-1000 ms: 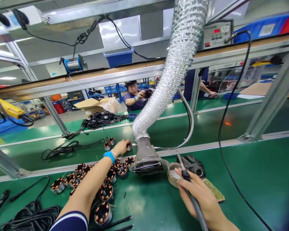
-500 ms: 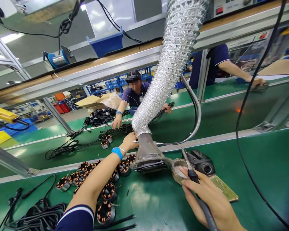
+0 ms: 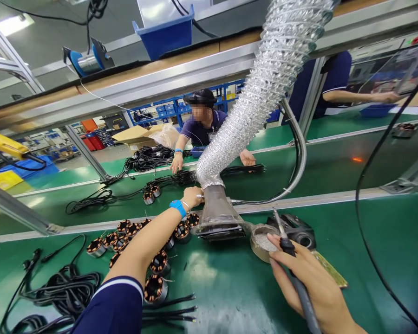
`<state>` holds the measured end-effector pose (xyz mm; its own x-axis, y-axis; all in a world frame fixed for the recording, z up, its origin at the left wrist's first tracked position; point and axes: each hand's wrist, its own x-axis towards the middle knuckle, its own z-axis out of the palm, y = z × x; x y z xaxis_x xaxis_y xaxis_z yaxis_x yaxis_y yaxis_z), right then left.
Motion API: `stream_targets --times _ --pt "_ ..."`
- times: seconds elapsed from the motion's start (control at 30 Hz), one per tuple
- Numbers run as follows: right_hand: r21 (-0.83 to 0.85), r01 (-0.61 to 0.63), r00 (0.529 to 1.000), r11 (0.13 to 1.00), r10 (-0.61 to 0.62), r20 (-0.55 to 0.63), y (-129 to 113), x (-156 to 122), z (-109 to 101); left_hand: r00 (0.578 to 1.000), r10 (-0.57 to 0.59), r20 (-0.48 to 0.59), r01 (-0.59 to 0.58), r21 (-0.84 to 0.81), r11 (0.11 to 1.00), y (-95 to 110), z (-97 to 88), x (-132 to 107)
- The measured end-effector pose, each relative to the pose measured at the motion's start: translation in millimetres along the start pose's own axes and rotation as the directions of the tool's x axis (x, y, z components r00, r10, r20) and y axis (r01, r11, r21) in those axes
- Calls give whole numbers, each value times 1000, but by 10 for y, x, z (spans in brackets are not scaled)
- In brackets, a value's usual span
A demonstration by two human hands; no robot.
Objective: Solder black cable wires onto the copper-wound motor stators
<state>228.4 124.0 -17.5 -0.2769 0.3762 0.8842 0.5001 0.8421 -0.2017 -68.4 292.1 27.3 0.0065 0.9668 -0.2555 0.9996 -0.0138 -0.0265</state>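
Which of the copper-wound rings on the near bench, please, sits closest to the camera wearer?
The ring just above the black cable ends, right of the navy sleeve: it sits lowest in the picture, with every other visible ring higher.

Assembly workshop | green bench (image 3: 386, 236) | soldering iron (image 3: 303, 297) | foil duct (image 3: 251, 93) (co-worker (image 3: 204, 121) opposite)
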Motion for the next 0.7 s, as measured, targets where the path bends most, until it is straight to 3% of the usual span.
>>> stream_targets --times 0.23,0.33,0.43,0.57,0.7 --pt "-12 -20 1000 1000 20 -1 -57 19 -64 985 -136 -106 144 77 987 -325 -126 -342" --pt "11 -68 998 998 68 -12 -121 51 -97 965 -169 -201 195 114 974 -546 -312 -697" --pt "41 -112 993 993 113 -23 -185 66 -126 939 -181 -292 230 143 963 -687 -497 -1209" --pt "59 -124 992 990 125 -5 -245 28 -123 933 -99 -346 160 152 975 -584 -525 -1945" --pt "72 -80 996 994 81 -19 -266 -37 -64 970 78 -231 -61 79 995 -200 -232 -2433"
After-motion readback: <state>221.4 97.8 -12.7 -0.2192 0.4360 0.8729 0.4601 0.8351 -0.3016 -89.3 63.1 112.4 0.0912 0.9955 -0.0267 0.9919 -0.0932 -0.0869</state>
